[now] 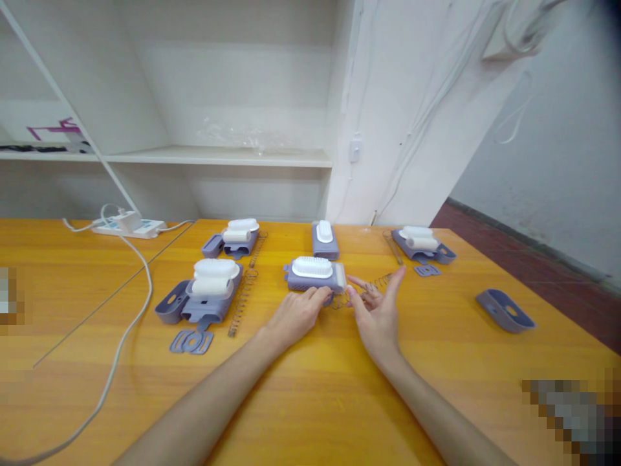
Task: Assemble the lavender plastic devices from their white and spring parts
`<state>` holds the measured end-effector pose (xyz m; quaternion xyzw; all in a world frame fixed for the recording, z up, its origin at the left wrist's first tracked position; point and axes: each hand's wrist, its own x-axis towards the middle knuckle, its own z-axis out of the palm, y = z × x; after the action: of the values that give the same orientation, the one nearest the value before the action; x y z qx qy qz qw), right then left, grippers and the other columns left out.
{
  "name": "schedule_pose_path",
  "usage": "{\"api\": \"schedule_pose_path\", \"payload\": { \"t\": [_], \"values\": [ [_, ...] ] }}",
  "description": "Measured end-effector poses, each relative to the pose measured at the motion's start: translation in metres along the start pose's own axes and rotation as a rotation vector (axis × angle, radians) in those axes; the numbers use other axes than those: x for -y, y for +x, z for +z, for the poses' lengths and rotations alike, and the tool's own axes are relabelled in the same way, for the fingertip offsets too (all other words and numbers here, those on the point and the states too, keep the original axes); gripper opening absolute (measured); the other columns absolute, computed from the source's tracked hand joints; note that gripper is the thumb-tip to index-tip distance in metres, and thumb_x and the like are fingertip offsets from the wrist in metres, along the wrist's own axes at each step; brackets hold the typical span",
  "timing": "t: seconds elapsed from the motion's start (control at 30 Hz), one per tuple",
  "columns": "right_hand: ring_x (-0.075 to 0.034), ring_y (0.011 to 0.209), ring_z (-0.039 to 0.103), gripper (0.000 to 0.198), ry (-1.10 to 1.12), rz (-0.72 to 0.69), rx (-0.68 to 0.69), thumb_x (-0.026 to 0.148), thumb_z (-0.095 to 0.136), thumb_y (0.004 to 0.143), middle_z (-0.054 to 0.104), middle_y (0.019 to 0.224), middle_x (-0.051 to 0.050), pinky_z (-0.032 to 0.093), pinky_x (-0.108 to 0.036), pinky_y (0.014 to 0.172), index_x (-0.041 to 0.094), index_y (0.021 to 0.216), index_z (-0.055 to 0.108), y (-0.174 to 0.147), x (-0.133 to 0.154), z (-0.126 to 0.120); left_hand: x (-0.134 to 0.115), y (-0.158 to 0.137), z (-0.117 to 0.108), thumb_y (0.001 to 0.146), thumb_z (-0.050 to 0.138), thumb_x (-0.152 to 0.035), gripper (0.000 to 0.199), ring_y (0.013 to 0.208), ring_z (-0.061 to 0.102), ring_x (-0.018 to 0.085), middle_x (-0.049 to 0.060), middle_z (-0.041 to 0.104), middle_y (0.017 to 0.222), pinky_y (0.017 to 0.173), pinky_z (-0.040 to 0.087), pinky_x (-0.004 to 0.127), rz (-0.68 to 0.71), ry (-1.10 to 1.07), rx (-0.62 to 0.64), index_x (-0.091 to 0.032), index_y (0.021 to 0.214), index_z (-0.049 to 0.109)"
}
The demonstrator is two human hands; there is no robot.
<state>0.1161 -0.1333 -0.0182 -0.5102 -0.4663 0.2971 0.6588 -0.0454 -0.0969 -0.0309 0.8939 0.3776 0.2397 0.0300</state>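
Note:
A purple case [310,279] with a white bristle pad [312,266] on top lies in front of me, and a white roll [339,277] sticks out of its right end. My left hand [301,312] is closed on the near side of this case, fingers curled and their tips partly hidden. Beside the roll's end is my right hand [381,318], its fingers spread apart; whether a fingertip touches the roll I cannot tell. A coil spring [382,283] lies behind the right hand, and more thin wire shows between the hands.
Similar purple cases with white pads stand at left [213,310], back left [247,244], back centre [325,249] and back right [405,246]. Another spring [242,304] lies left. A purple end cap [505,310] rests at right. A white cable [130,323] runs from a power strip [145,228].

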Motion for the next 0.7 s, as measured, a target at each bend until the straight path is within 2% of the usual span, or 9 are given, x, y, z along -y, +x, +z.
{"api": "schedule_pose_path", "payload": {
  "t": [0.13, 0.2, 0.3, 0.37, 0.4, 0.5, 0.6, 0.7],
  "values": [
    [-0.013, 0.067, 0.063, 0.111, 0.041, 0.044, 0.035, 0.035, 0.068, 0.075, 0.064, 0.115, -0.009, 0.054, -0.030, 0.064, 0.029, 0.141, -0.021, -0.0011, -0.0010, 0.0023, 0.0031, 0.0023, 0.0032, 0.093, 0.037, -0.022, 0.023, 0.087, 0.064, 0.016, 0.005, 0.066, 0.100, 0.077, 0.050, 0.027, -0.019, -0.221, -0.107, -0.021, 0.109, 0.053],
    [-0.014, 0.069, 0.064, 0.109, 0.055, 0.047, 0.034, 0.035, 0.069, 0.074, 0.065, 0.114, -0.010, 0.054, -0.032, 0.068, 0.028, 0.143, -0.015, -0.0006, -0.0022, 0.0019, 0.0030, 0.0035, 0.0029, 0.093, 0.038, -0.024, 0.022, 0.086, 0.064, 0.016, 0.005, 0.067, 0.099, 0.079, 0.050, 0.028, -0.028, -0.312, -0.142, -0.020, 0.107, 0.054],
    [-0.017, 0.077, 0.065, 0.085, 0.057, 0.050, 0.040, 0.037, 0.069, 0.074, 0.068, 0.107, -0.010, 0.052, -0.033, 0.073, 0.023, 0.142, 0.020, 0.0015, -0.0040, -0.0007, 0.0018, 0.0044, 0.0010, 0.091, 0.042, -0.022, 0.022, 0.092, 0.062, 0.017, 0.006, 0.066, 0.102, 0.084, 0.049, 0.030, -0.024, -0.404, -0.176, -0.020, 0.109, 0.055],
    [-0.018, 0.079, 0.065, 0.061, 0.047, 0.035, 0.011, 0.038, 0.068, 0.074, 0.069, 0.100, -0.010, 0.052, -0.032, 0.071, 0.020, 0.127, 0.043, 0.0030, -0.0051, -0.0026, 0.0011, 0.0047, -0.0004, 0.089, 0.044, -0.021, 0.025, 0.095, 0.062, 0.018, 0.007, 0.065, 0.106, 0.085, 0.049, 0.031, -0.041, -0.437, -0.187, -0.020, 0.111, 0.055],
    [-0.018, 0.080, 0.065, 0.051, 0.043, 0.021, -0.013, 0.038, 0.068, 0.074, 0.069, 0.096, -0.009, 0.052, -0.031, 0.069, 0.019, 0.117, 0.049, 0.0035, -0.0056, -0.0032, 0.0010, 0.0048, -0.0009, 0.088, 0.045, -0.020, 0.026, 0.094, 0.062, 0.018, 0.007, 0.065, 0.106, 0.083, 0.050, 0.031, -0.062, -0.456, -0.182, -0.020, 0.113, 0.055],
    [-0.019, 0.081, 0.065, 0.033, 0.030, -0.044, -0.050, 0.036, 0.069, 0.073, 0.068, 0.088, -0.006, 0.052, -0.030, 0.068, 0.019, 0.097, 0.054, 0.0029, -0.0066, -0.0034, 0.0018, 0.0058, -0.0007, 0.086, 0.047, -0.022, 0.028, 0.077, 0.065, 0.016, 0.007, 0.067, 0.098, 0.071, 0.053, 0.028, -0.158, -0.570, -0.121, -0.020, 0.113, 0.056],
    [-0.019, 0.082, 0.065, 0.024, -0.048, -0.111, 0.030, 0.035, 0.067, 0.075, 0.067, 0.088, -0.006, 0.053, -0.031, 0.069, 0.019, 0.090, 0.057, -0.0003, -0.0067, -0.0022, 0.0036, 0.0075, 0.0010, 0.085, 0.050, -0.026, 0.028, 0.062, 0.065, 0.015, 0.005, 0.068, 0.082, 0.060, 0.053, 0.026, -0.266, -0.765, -0.055, -0.017, 0.111, 0.059],
    [-0.021, 0.084, 0.065, 0.024, -0.137, -0.139, 0.128, 0.036, 0.067, 0.074, 0.067, 0.088, -0.006, 0.053, -0.032, 0.068, 0.019, 0.089, 0.060, -0.0031, -0.0070, -0.0014, 0.0056, 0.0093, 0.0021, 0.082, 0.054, -0.029, 0.030, 0.060, 0.066, 0.015, 0.005, 0.069, 0.076, 0.058, 0.053, 0.026, -0.349, -0.928, -0.018, -0.014, 0.107, 0.061]
  ]
}}
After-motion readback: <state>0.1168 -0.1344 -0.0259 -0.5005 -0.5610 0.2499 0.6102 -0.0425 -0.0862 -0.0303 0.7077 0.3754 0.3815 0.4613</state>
